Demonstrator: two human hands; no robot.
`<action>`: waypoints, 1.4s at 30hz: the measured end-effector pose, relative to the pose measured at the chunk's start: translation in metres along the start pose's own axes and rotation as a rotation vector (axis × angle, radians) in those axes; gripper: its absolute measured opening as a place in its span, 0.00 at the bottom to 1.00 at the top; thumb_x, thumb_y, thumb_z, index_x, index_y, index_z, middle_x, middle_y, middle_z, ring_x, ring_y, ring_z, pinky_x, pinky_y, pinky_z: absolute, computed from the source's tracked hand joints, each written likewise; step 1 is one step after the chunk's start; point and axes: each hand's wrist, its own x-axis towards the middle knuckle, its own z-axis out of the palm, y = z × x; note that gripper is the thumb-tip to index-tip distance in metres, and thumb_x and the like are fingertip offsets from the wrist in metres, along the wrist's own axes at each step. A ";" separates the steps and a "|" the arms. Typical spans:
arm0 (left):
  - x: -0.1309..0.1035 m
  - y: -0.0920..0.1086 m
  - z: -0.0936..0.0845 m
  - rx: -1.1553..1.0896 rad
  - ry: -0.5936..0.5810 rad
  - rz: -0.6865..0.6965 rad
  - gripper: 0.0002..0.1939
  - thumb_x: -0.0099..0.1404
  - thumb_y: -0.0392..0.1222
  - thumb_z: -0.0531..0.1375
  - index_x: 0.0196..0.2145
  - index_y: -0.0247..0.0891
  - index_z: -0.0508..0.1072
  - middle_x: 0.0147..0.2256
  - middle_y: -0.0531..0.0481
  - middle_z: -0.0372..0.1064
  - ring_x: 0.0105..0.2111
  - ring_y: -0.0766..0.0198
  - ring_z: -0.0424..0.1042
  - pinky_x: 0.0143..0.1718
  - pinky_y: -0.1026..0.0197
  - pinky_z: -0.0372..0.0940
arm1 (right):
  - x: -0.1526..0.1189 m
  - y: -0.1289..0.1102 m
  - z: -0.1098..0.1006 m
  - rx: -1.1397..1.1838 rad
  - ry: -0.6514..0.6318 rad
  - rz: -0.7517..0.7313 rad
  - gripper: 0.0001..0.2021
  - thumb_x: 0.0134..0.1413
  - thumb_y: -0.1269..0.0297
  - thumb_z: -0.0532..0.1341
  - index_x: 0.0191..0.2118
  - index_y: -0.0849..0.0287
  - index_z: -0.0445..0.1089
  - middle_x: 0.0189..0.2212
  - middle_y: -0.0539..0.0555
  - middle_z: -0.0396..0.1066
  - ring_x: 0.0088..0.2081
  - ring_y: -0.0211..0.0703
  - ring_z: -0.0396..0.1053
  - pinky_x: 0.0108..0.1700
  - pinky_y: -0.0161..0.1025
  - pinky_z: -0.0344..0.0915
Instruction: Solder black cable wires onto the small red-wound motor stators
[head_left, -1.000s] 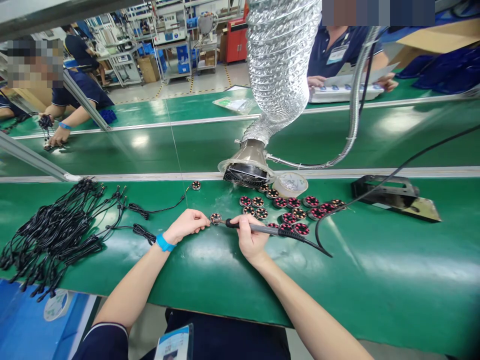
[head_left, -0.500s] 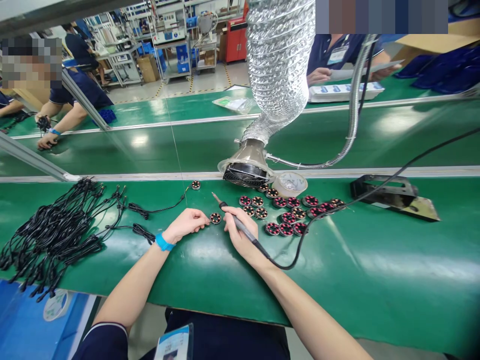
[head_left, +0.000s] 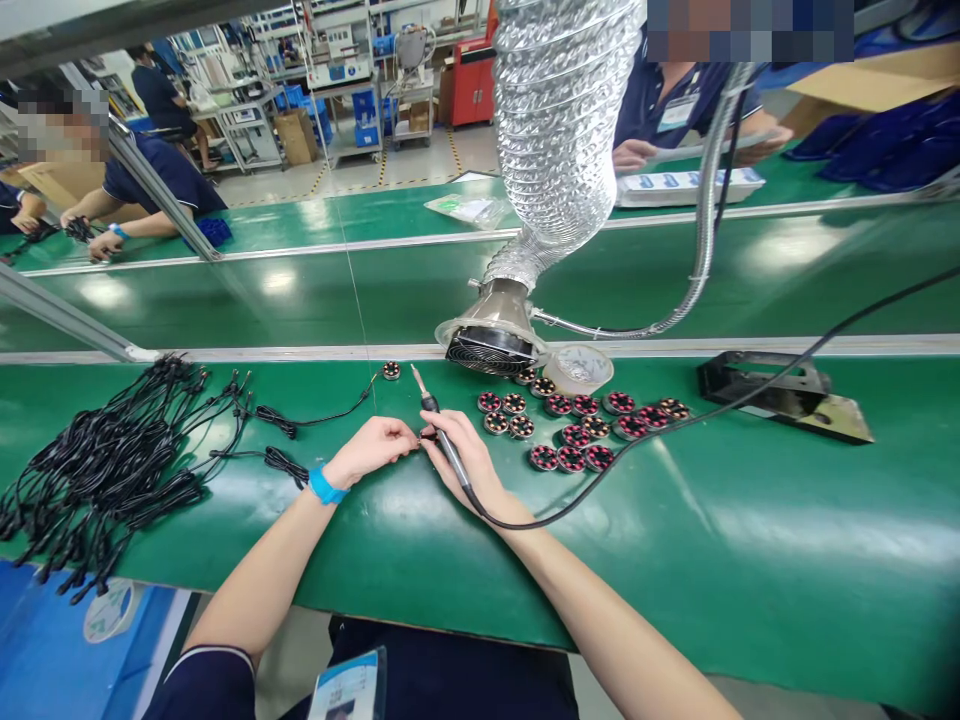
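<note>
This is a busy workroom seen from the head. People in dark blue shirts (head_left: 154,165) are past a long, shiny green table (head_left: 675,560). A fat, crinkly silver metal hose (head_left: 555,120) hangs down just beyond the hands, with a square black fan (head_left: 487,350) at its mouth.

The right hand (head_left: 472,460) is wrapped around a thin, grey-and-black soldering iron (head_left: 451,455). Its bare metal tip points up and away from both hands. The left hand (head_left: 371,446) has its fingers pinched together. I cannot tell what is between them. The two hands nearly meet at a small, dark, round metal part (head_left: 427,436), mostly hidden by the fingers.

To the right of the hands are many little round parts with red or copper-coloured spots (head_left: 571,459). To the left is a big heap of thin black cables (head_left: 112,470). One more copper-spotted round part (head_left: 391,370) sits just past the left hand.

The step looks like holding or turning the small part with the fingers while the tip is off it. I think the next move calls for a gentle, steady pinch, with the tip well clear of the fingers.
</note>
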 end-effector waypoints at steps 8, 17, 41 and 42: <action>-0.003 -0.001 -0.001 0.043 -0.033 0.044 0.13 0.58 0.48 0.60 0.31 0.33 0.72 0.22 0.56 0.61 0.21 0.71 0.58 0.22 0.67 0.52 | -0.002 0.010 0.010 -0.067 -0.060 -0.046 0.21 0.65 0.74 0.53 0.61 0.50 0.61 0.47 0.56 0.63 0.43 0.40 0.72 0.48 0.40 0.72; 0.002 -0.009 -0.001 -0.016 -0.063 0.059 0.13 0.58 0.47 0.63 0.31 0.33 0.72 0.26 0.53 0.67 0.23 0.69 0.66 0.29 0.64 0.63 | -0.006 0.005 0.005 -0.147 -0.013 -0.060 0.20 0.64 0.73 0.54 0.60 0.51 0.62 0.45 0.57 0.64 0.42 0.41 0.72 0.47 0.40 0.72; 0.011 -0.015 0.003 -0.161 0.034 -0.028 0.06 0.56 0.38 0.63 0.28 0.31 0.75 0.21 0.53 0.68 0.20 0.71 0.65 0.24 0.68 0.63 | -0.009 0.002 -0.004 -0.144 -0.101 0.049 0.27 0.53 0.80 0.55 0.58 0.53 0.61 0.47 0.58 0.65 0.42 0.45 0.72 0.48 0.45 0.72; 0.012 -0.016 0.003 -0.156 0.036 -0.028 0.06 0.57 0.38 0.62 0.28 0.31 0.75 0.21 0.53 0.68 0.19 0.71 0.65 0.23 0.68 0.62 | -0.009 0.002 -0.004 -0.145 -0.099 0.053 0.26 0.54 0.79 0.55 0.58 0.53 0.62 0.47 0.58 0.65 0.41 0.45 0.72 0.47 0.45 0.72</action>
